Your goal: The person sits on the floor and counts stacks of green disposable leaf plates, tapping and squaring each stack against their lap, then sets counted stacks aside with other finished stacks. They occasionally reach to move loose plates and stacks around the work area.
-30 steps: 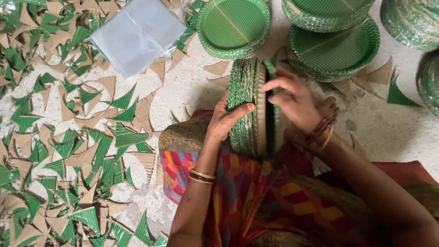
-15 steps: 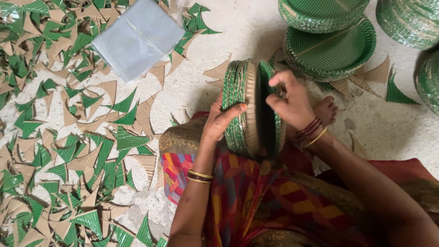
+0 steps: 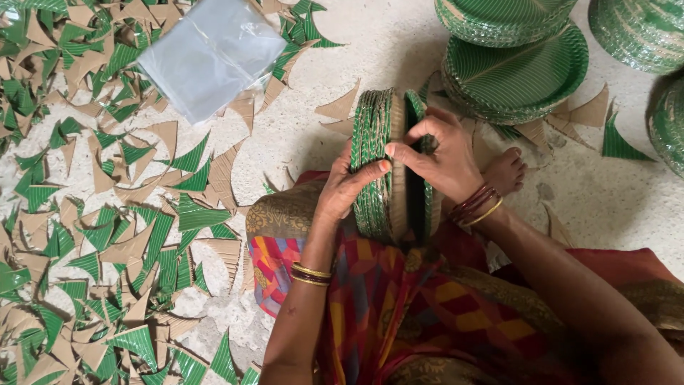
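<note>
A stack of green paper plates (image 3: 377, 153) stands on edge in my lap, with brown backs showing in the gap. My left hand (image 3: 349, 189) grips the left part of the stack, thumb over the rims. My right hand (image 3: 438, 153) curls its fingers into the gap and holds the right part of the stack. Bangles sit on both wrists. My lap is covered by a bright patterned cloth (image 3: 399, 306).
A pile of clear plastic bags (image 3: 210, 53) lies at the top left. Green and brown paper offcuts (image 3: 92, 214) cover the floor on the left. Stacks of green plates (image 3: 516, 64) stand at the top right. My bare foot (image 3: 506, 171) rests by them.
The view has shifted so the plate stacks sit higher. My right hand's fingers have worked into the gap in the upright stack, and my left thumb has come over the rims.
</note>
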